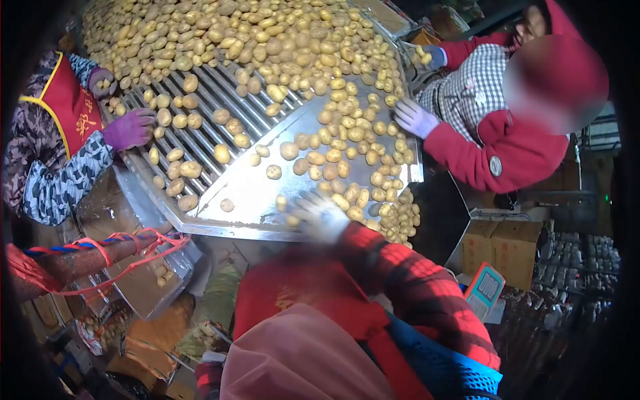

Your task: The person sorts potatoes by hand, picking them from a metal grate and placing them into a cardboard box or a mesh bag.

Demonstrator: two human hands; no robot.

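My right hand (pixel 321 217), in a whitish glove and a red-and-black plaid sleeve, reaches over the near edge of a metal sorting table (pixel 243 190). Its fingers are spread, palm down, among loose potatoes. A small potato (pixel 281 203) lies just left of the fingertips, and more potatoes (pixel 340 201) lie to the right of the hand. What is under the palm is hidden. Low beside my red apron (pixel 267 293), a small part of my left hand (pixel 214 358) shows at a plaid cuff; its fingers cannot be made out.
A big potato heap (pixel 267 33) covers the far side, above metal rollers (pixel 207 113). At left, a co-worker's purple glove (pixel 130 129) is by the rollers; at right, another's pale glove (pixel 416 118) touches potatoes. A rope-wrapped bar (pixel 87 257), cartons (pixel 500 247) and a teal-edged device (pixel 485 291) stand nearby.
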